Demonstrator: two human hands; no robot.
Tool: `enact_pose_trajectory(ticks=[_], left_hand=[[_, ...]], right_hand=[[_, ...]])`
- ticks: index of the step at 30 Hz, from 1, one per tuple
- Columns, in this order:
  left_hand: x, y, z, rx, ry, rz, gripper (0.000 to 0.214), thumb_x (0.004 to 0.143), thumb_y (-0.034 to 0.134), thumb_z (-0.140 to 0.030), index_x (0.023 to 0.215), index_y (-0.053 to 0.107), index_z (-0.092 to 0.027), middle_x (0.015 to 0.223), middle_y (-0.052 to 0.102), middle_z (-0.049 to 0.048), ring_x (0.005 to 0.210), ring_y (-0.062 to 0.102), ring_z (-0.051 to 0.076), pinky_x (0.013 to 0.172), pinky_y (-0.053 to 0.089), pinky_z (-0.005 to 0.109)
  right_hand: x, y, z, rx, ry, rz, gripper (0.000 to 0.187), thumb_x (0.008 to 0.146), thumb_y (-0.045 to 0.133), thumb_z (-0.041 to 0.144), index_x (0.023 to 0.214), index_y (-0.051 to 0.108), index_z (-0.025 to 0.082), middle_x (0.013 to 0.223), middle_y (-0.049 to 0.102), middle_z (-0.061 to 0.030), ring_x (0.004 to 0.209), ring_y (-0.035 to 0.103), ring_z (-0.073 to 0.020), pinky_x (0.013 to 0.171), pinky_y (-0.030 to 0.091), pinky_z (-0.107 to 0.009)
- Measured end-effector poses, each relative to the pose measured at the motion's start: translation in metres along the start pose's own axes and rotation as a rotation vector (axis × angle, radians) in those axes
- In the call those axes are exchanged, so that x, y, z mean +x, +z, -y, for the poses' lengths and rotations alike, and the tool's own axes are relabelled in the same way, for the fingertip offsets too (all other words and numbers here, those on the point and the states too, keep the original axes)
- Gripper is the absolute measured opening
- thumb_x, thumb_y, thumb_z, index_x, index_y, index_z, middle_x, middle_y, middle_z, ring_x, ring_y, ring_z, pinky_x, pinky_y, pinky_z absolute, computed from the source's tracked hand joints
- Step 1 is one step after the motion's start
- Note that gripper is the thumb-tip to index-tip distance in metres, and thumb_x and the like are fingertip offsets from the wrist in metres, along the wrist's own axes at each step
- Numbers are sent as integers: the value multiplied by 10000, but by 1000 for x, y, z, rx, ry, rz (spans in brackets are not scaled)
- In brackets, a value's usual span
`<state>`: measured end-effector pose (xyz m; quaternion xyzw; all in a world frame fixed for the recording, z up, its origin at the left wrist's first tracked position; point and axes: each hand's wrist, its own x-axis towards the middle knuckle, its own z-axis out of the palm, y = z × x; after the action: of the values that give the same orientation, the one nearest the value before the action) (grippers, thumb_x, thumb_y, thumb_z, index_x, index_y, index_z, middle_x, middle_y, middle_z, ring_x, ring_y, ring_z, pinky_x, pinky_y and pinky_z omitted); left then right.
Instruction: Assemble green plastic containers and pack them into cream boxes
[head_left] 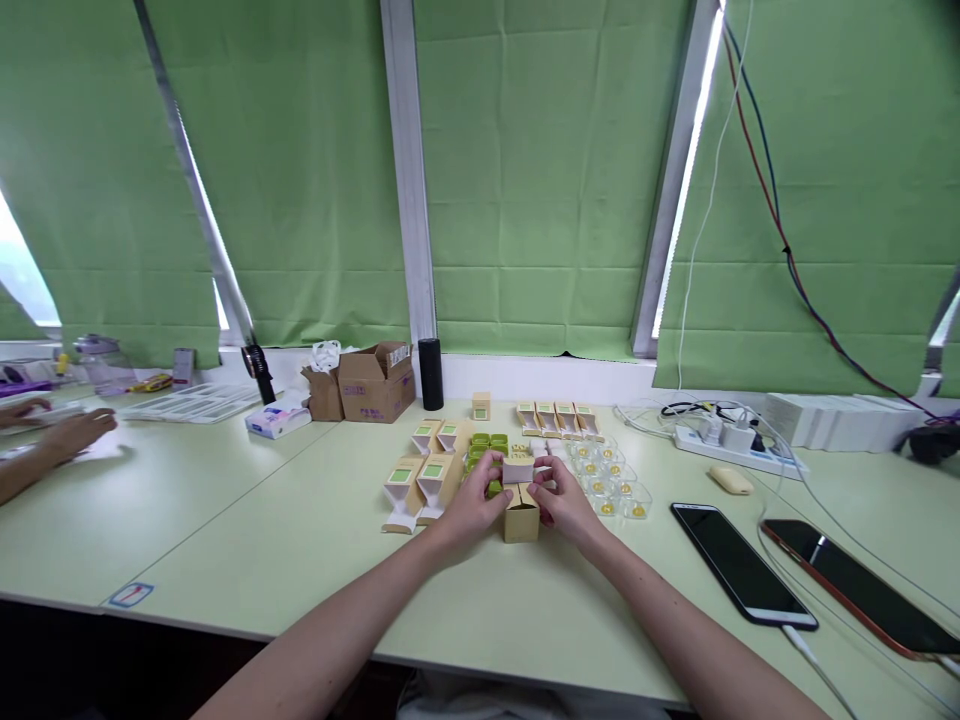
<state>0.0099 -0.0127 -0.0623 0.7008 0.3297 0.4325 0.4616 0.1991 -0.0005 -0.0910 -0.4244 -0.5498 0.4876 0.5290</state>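
A small kraft-coloured box (521, 526) stands between my hands, and its pale top flap is raised on the far side. My left hand (472, 505) grips the box at its upper left, thumb and fingers pinching near the flaps. From the other side, my right hand (566, 500) has its fingers closed on the upper right edge. The inside of the box cannot be made out. Just beyond the hands lie green containers (489, 440), partly hidden. Opened boxes with green labels (441, 474) sit to the left, and clear cups with yellow centres (607, 507) to the right.
More opened boxes (559, 420) line the back, beside a single box (481, 405). Two phones (739, 562) (862, 585) with cables lie right, near a power strip (739, 455). A carton (377, 385), black cylinder (430, 374) and tissue pack (277, 419) stand back left. Another person's hands (79, 433) are far left.
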Motion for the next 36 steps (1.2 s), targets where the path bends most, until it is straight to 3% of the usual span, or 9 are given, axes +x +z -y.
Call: enact_pose_trajectory(ticks=[4,10,20,26,32,36], left_hand=[[-1,1,-5,47,21,-14,329,895,649,-232,1174,475,-211,1003,653,53,1022,624,223,857,481,322],[1,1,-5,79,67,-17,185,890,651,-238,1034,543,-194,1043,636,60,1029,614,219,867,492,323],[1,1,-8,40,61,-13,205,888,710,-313,939,553,-191,1120,704,101,1080,641,244,915,500,356],[0,2,-13,26,56,-34,224,855,738,-330,939,593,-181,992,665,57,976,615,216,851,488,319],[0,-4,-15,-44,63,9,171,839,674,-299,961,635,-187,1016,662,68,1009,613,228,887,479,334],[0,-5,-16,-27,83,9,224,909,637,-398,995,649,-192,1024,662,78,1008,608,236,892,472,346]], right_hand=[[1,-2,0,-21,-23,5,489,699,727,440,1103,518,262,900,524,48,510,465,-81,396,330,-206],[0,-4,2,-77,-108,-21,440,715,709,412,1094,559,245,917,531,22,561,490,-92,455,357,-214],[-16,-8,23,-214,-497,-53,163,927,610,359,988,655,214,917,567,-29,720,523,-155,620,436,-281],[-23,-7,27,-374,-660,10,41,879,650,229,920,653,223,867,532,-14,673,447,-149,591,374,-284],[-25,-6,27,-430,-713,-5,98,840,622,145,888,617,229,832,522,-5,666,443,-154,592,370,-286],[-25,-7,25,-471,-728,13,131,820,608,111,873,593,230,802,511,5,669,452,-155,596,365,-281]])
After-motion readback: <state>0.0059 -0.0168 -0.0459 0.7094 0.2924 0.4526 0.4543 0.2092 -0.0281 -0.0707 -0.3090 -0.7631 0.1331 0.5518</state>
